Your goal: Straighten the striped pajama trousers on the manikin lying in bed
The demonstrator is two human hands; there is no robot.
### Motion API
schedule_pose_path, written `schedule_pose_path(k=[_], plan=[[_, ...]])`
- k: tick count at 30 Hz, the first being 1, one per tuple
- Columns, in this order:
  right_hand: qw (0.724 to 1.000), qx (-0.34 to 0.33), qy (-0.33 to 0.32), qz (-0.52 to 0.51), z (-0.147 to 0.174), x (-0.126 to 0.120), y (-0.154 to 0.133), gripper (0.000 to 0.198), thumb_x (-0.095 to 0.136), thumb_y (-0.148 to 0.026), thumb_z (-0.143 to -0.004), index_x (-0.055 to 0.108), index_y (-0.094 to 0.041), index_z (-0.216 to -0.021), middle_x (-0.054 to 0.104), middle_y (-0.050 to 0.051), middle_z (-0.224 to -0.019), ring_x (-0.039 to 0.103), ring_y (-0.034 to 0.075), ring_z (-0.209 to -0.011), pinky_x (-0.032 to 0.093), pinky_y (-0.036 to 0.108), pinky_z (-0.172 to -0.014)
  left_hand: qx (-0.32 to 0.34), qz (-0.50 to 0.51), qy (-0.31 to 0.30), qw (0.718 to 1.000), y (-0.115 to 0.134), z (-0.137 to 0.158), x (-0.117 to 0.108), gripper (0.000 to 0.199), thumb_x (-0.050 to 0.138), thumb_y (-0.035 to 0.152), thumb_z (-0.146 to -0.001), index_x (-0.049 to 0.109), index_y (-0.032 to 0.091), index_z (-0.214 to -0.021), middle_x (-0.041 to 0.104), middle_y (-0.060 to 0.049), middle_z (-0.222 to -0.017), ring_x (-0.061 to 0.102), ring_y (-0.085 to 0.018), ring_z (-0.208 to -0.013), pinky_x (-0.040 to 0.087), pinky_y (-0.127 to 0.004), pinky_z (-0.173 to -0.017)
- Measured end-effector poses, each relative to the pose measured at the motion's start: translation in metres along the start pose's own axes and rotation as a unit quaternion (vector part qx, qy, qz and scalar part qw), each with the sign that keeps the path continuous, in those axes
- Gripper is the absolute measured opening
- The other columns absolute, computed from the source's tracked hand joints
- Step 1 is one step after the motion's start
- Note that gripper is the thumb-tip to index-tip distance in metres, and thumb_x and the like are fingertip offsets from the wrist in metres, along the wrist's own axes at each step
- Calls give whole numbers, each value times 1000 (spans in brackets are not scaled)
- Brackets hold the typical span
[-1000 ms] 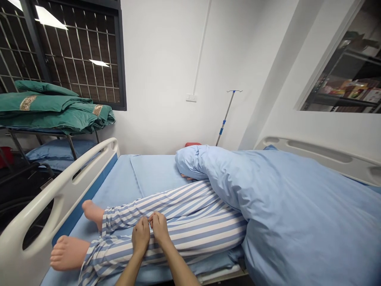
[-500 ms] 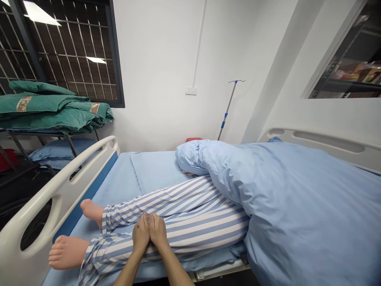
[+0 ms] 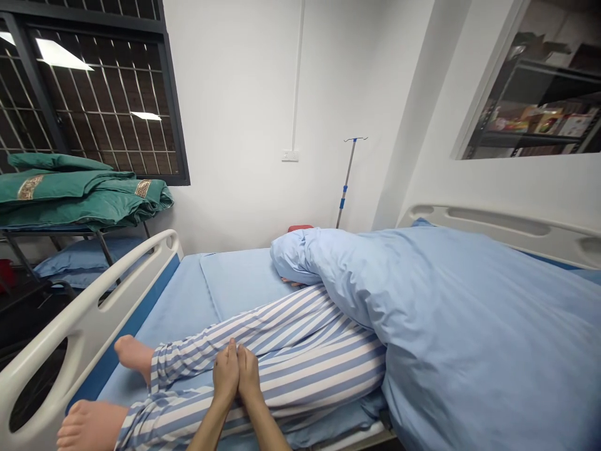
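Observation:
My left hand (image 3: 226,373) and my right hand (image 3: 248,374) are side by side, touching, over the near leg of a manikin. Both are closed, their fingers curled under and partly hidden; no object shows in them. The manikin's legs wear blue-and-white striped trousers (image 3: 319,369) and lie stretched along the bed. Its bare feet, the near one (image 3: 91,426) and the far one (image 3: 134,358), point left. A light blue quilt (image 3: 446,313) covers everything above the thighs. Whether my hands press on the trouser leg or hover just over it, I cannot tell.
A pale footboard (image 3: 89,300) closes the bed's left end, and a headboard (image 3: 483,222) its right. Behind the bed stands an IV pole (image 3: 347,175). Green folded bedding (image 3: 84,200) lies on a rack at left, below a barred window (image 3: 107,106).
My view has tilted up and turned slightly right, so the room sits lower and further left. My hands remain together over the near leg, still closed.

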State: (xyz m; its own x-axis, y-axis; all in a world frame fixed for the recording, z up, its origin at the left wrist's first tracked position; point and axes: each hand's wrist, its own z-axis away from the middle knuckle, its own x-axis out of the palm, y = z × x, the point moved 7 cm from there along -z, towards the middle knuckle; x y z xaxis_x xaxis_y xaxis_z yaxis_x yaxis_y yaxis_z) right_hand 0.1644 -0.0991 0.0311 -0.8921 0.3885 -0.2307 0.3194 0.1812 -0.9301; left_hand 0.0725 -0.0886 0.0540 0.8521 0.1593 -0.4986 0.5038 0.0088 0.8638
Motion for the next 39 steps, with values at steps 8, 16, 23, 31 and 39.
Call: schedule_pose_path(k=[8,16,23,31,39], plan=[[999,7,35,-2,0,-3,4,45,26,-42,-88,51,-19,-58,57,4,-58,50,14,-56,35,24,-55,5,-63,-10,998,-30,4,11,51,20,50,-83,57,20,-65,66,-8,-72,60,-20,-72,41,-28,-65],[998,-25,10,64,-2,-3,-7,47,24,-39,-89,50,-19,-55,57,5,-55,50,15,-52,31,25,-50,40,-88,-26,995,-27,1,13,48,20,42,-86,61,18,-79,67,-11,-85,61,-21,-85,43,-29,-73],[983,-99,-54,145,-7,-21,-36,47,24,-33,-91,53,-18,-56,56,2,-53,47,12,-50,24,24,-50,41,-145,-45,988,-23,7,16,44,23,38,-87,62,17,-92,66,-11,-95,60,-22,-91,41,-31,-77],[988,-48,-5,145,1,-31,-11,44,27,-34,-90,53,-18,-58,56,2,-54,48,12,-51,23,25,-51,92,-194,-42,976,-21,9,24,41,24,35,-87,60,18,-97,66,-9,-96,59,-20,-88,40,-29,-77],[995,-27,23,97,-2,-38,-8,44,28,-34,-88,50,-19,-54,53,1,-50,44,12,-48,24,24,-49,104,-233,-35,966,-25,8,28,38,29,23,-83,56,15,-108,62,-12,-107,57,-21,-92,39,-32,-81]])
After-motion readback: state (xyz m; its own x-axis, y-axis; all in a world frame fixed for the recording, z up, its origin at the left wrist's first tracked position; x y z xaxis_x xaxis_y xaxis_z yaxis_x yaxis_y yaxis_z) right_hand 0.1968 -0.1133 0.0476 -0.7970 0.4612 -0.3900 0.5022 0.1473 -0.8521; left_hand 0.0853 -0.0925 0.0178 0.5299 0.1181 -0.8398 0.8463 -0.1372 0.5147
